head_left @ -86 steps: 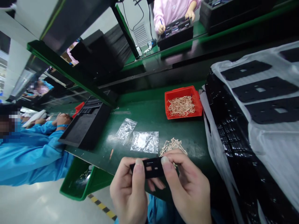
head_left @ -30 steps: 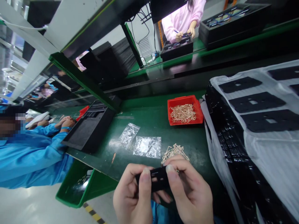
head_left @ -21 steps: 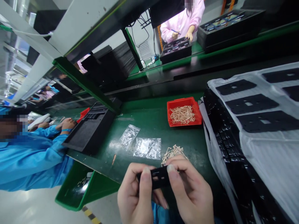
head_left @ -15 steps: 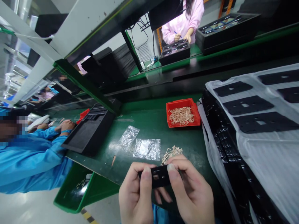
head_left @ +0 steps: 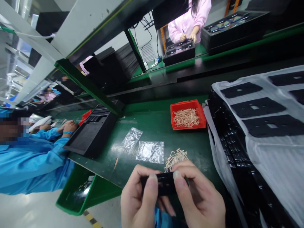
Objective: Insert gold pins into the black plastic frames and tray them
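Both hands hold a small black plastic part [head_left: 163, 185] with little cut-outs, low in the head view over the near edge of the green table [head_left: 154, 123]. My left hand [head_left: 139, 202] pinches its left end, thumb on top. My right hand [head_left: 198, 199] pinches the right end, thumb pressed on the upper face. Just beyond the part lies a small heap of tan strip-like pieces [head_left: 175, 156] on the table.
A red bin [head_left: 188, 114] of the same tan pieces stands further back. Two clear plastic bags [head_left: 150, 151] lie left of the heap. A black tray [head_left: 91, 131] sits at left, stacked black trays under plastic [head_left: 258, 126] at right. Co-workers in blue [head_left: 33, 158] and pink [head_left: 187, 22].
The black part has tipped flatter, so its cut-outs show less, and both hands have shifted slightly right and down. The view itself has drifted a little.
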A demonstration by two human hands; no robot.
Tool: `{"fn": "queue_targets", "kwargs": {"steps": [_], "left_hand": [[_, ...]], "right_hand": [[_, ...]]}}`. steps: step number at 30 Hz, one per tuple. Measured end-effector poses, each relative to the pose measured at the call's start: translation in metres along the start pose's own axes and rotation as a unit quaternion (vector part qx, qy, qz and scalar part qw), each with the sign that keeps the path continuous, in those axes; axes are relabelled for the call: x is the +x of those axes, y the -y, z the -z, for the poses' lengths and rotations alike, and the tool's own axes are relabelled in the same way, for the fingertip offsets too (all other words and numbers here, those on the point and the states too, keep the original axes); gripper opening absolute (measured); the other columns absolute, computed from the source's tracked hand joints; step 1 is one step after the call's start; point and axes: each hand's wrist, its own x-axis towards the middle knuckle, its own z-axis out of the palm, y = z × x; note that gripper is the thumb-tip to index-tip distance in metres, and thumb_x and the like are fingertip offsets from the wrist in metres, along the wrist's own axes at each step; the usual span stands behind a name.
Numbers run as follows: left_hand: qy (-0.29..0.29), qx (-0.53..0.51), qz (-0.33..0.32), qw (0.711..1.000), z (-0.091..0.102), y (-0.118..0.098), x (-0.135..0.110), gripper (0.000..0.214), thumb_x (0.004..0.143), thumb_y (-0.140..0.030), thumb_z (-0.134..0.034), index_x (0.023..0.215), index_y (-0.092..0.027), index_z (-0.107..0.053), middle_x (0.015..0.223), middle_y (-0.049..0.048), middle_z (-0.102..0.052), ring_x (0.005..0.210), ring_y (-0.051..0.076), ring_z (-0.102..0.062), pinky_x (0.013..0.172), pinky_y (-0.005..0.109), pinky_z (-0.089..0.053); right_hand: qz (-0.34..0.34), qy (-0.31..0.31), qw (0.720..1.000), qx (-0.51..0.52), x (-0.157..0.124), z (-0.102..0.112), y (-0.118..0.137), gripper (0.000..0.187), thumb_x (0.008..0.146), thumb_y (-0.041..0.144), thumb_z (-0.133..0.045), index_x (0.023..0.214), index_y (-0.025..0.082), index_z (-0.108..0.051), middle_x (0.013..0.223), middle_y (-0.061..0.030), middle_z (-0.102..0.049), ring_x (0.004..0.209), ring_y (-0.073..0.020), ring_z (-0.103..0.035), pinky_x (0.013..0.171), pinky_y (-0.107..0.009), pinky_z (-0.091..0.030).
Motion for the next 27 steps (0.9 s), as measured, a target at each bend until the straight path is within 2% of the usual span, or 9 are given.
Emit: {"fn": "queue_targets", "kwargs": {"steps": [3, 7, 13, 18, 20, 22, 25, 27], "left_hand": [[-0.051, 0.070, -0.033, 0.996, -0.003, 0.003, -0.003, 0.048, 0.079, -0.061, -0.089, 0.080, -0.019, -0.066, 0.045, -0.0055, -0.064, 0.036, 0.007, -0.059, 0.041, 0.012, -0.044], [-0.099, 0.133, -0.073, 0.983, -0.009, 0.003, -0.008, 0.038, 0.085, -0.051, -0.083, 0.075, -0.021, -0.062, 0.043, -0.0068, -0.061, 0.034, 0.008, -0.056, 0.039, 0.013, -0.044], [-0.168, 0.167, -0.131, 0.963, -0.024, 0.001, -0.002, 0.028, 0.077, -0.040, -0.083, 0.071, -0.022, -0.062, 0.051, -0.0093, -0.061, 0.036, 0.007, -0.054, 0.037, 0.015, -0.046], [-0.190, 0.211, -0.129, 0.950, -0.021, 0.004, 0.006, 0.034, 0.076, -0.046, -0.085, 0.070, -0.022, -0.061, 0.053, -0.0088, -0.053, 0.039, 0.008, -0.049, 0.034, 0.016, -0.043], [-0.164, 0.215, -0.104, 0.957, -0.016, 0.003, 0.005, 0.039, 0.078, -0.052, -0.084, 0.072, -0.022, -0.060, 0.053, -0.0090, -0.049, 0.038, 0.007, -0.045, 0.032, 0.015, -0.037], [-0.098, 0.189, -0.067, 0.975, -0.008, 0.000, 0.004, 0.044, 0.084, -0.060, -0.079, 0.078, -0.021, -0.061, 0.053, -0.0087, -0.050, 0.035, 0.005, -0.042, 0.033, 0.013, -0.033], [0.003, 0.132, -0.028, 0.991, 0.003, -0.006, 0.001, 0.044, 0.095, -0.063, -0.069, 0.092, -0.019, -0.066, 0.054, -0.0061, -0.058, 0.038, 0.006, -0.051, 0.041, 0.014, -0.039], [0.031, 0.125, -0.031, 0.991, 0.009, -0.009, -0.001, 0.040, 0.098, -0.058, -0.068, 0.096, -0.018, -0.069, 0.057, -0.0031, -0.064, 0.043, 0.008, -0.058, 0.047, 0.016, -0.044]], "right_hand": [[0.031, 0.003, 0.999, -0.022, 0.001, 0.000, 0.000, 0.016, 0.103, 0.015, -0.057, 0.093, 0.025, -0.064, 0.087, 0.0013, -0.068, 0.081, -0.0102, -0.068, 0.071, -0.017, -0.054], [0.056, 0.005, 0.998, -0.024, 0.000, -0.004, 0.001, 0.017, 0.101, 0.012, -0.056, 0.094, 0.024, -0.064, 0.088, 0.0009, -0.069, 0.082, -0.0105, -0.068, 0.073, -0.019, -0.054], [0.051, -0.004, 0.998, -0.033, -0.002, -0.009, 0.000, 0.018, 0.102, 0.011, -0.054, 0.092, 0.024, -0.062, 0.084, 0.0011, -0.065, 0.079, -0.0105, -0.065, 0.071, -0.021, -0.053], [0.071, 0.017, 0.996, -0.051, -0.002, -0.005, -0.002, 0.016, 0.101, 0.011, -0.054, 0.091, 0.024, -0.058, 0.085, 0.0013, -0.064, 0.079, -0.0100, -0.066, 0.074, -0.020, -0.056], [0.087, 0.026, 0.994, -0.068, 0.001, -0.002, -0.002, 0.016, 0.100, 0.010, -0.055, 0.091, 0.023, -0.058, 0.084, 0.0017, -0.064, 0.079, -0.0096, -0.067, 0.075, -0.019, -0.056], [0.096, 0.027, 0.991, -0.093, 0.004, 0.001, -0.002, 0.017, 0.100, 0.010, -0.056, 0.090, 0.023, -0.060, 0.082, 0.0024, -0.065, 0.077, -0.0086, -0.067, 0.073, -0.018, -0.056], [0.120, -0.004, 0.981, -0.153, 0.009, 0.004, -0.002, 0.013, 0.099, 0.012, -0.063, 0.090, 0.021, -0.064, 0.083, 0.0012, -0.070, 0.077, -0.0088, -0.069, 0.074, -0.018, -0.057], [0.148, -0.025, 0.970, -0.193, 0.011, 0.006, -0.003, 0.006, 0.097, 0.013, -0.069, 0.097, 0.019, -0.069, 0.091, -0.0026, -0.074, 0.085, -0.0118, -0.072, 0.082, -0.020, -0.059]]}}
